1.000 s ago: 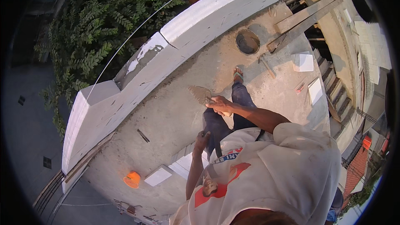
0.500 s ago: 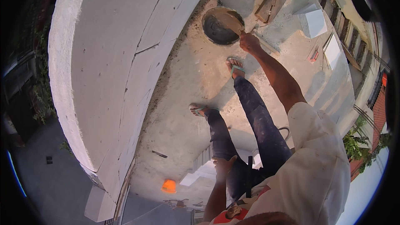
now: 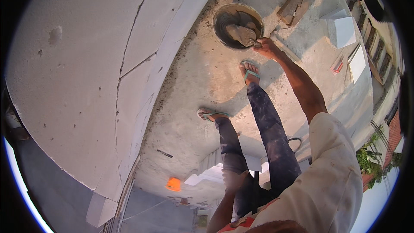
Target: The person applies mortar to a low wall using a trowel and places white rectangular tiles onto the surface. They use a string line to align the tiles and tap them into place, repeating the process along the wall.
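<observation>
My right hand [image 3: 268, 48] is closed round the handle of a trowel [image 3: 242, 35]. The trowel's blade, coated in mortar, is inside a round dark bucket [image 3: 216, 29] at the upper middle. Wet grey mortar [image 3: 246, 18] shows in the bucket beside the blade. Lower down, my left hand [image 3: 234, 180] rests on my left leg near the knee, fingers apart and somewhat blurred, holding nothing. My feet in green flip-flops [image 3: 251, 74] stand on the floor below the bucket.
A pale block wall [image 3: 86, 69] with dark cracks or joints rises along the left. Wooden boards [image 3: 297, 4] lie beyond the bucket. White blocks [image 3: 343, 30] are at the right, others [image 3: 211, 170] behind my legs. An orange container [image 3: 173, 184] stands near the wall's lower end.
The trowel blade has turned and come toward the near side of the bucket, its mortar-covered face showing more. My view has shifted, so the wall fills more of the left.
</observation>
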{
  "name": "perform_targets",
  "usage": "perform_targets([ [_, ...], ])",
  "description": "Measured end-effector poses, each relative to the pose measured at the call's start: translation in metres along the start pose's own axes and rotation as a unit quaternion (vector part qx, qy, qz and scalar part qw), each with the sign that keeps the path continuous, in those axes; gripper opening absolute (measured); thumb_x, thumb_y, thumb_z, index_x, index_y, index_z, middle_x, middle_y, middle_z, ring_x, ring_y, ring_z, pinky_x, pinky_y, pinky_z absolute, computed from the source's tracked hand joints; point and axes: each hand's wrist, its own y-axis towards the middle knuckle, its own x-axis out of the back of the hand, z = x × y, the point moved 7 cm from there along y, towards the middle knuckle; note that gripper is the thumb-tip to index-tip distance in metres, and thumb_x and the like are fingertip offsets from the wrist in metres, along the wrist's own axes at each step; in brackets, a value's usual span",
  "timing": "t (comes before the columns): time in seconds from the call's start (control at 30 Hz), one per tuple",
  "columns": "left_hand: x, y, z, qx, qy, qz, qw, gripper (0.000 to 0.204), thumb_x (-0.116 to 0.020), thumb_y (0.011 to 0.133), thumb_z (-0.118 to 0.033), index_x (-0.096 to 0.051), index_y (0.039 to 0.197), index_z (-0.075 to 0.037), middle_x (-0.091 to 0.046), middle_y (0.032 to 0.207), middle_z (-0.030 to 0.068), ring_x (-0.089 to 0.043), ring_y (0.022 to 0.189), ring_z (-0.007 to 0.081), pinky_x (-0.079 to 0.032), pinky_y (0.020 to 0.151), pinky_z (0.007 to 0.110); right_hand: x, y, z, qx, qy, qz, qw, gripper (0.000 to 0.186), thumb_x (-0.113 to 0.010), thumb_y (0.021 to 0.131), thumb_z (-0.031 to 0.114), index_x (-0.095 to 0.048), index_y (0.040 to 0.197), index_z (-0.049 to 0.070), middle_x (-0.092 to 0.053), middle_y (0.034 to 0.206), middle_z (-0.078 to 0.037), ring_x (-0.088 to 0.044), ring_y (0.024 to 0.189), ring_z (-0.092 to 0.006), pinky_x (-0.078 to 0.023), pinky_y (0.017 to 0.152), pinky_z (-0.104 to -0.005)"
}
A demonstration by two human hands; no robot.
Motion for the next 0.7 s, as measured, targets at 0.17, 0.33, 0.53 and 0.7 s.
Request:
perform_targets([
  [0.17, 0.025, -0.013, 0.007, -0.044, -0.012, -0.036, 0.998, 0.141, -0.086, 0.076, -0.067, -0.007, 0.163, 0.012, -0.040, 0.156, 0.0356, -0.046, 0.143, 0.0513, -0.041, 0.118, 0.055, 0.045, -0.090, 0.054, -0.013, 0.219, -0.022, 0.975, 0.042, -0.083, 0.091, 0.033, -0.071, 0.106, -0.005, -0.073, 0.085, -0.014, -0.067, 0.077, -0.0174, -0.053, 0.072, -0.0368],
  [0.33, 0.058, -0.006, 0.052, -0.168, -0.048, -0.070, 0.982, 0.126, -0.078, 0.085, -0.063, -0.009, 0.166, 0.004, -0.039, 0.159, 0.0336, -0.045, 0.145, 0.0509, -0.041, 0.119, 0.056, 0.107, -0.183, 0.224, 0.129, 0.318, -0.073, 0.936, 0.035, -0.079, 0.096, 0.032, -0.071, 0.104, -0.001, -0.072, 0.083, -0.009, -0.064, 0.075, -0.0132, -0.053, 0.069, -0.0342],
  [0.53, 0.136, -0.025, 0.109, -0.309, -0.045, -0.097, 0.945, 0.089, -0.071, 0.089, -0.053, -0.046, 0.155, 0.001, -0.061, 0.141, 0.0291, -0.060, 0.133, 0.0449, -0.048, 0.113, 0.052, 0.145, -0.311, 0.446, 0.128, 0.394, 0.009, 0.910, 0.026, -0.066, 0.102, 0.028, -0.057, 0.097, 0.004, -0.054, 0.070, 0.001, -0.052, 0.061, -0.0084, -0.042, 0.058, -0.0299],
  [0.7, 0.173, -0.022, 0.164, -0.374, -0.212, -0.140, 0.892, 0.076, -0.069, 0.091, -0.048, -0.057, 0.146, 0.004, -0.067, 0.137, 0.0281, -0.063, 0.130, 0.0426, -0.049, 0.111, 0.046, 0.123, -0.344, 0.596, 0.235, 0.424, -0.004, 0.875, 0.027, -0.061, 0.102, 0.020, -0.064, 0.120, 0.000, -0.055, 0.072, -0.003, -0.055, 0.064, -0.0124, -0.045, 0.062, -0.0323],
])
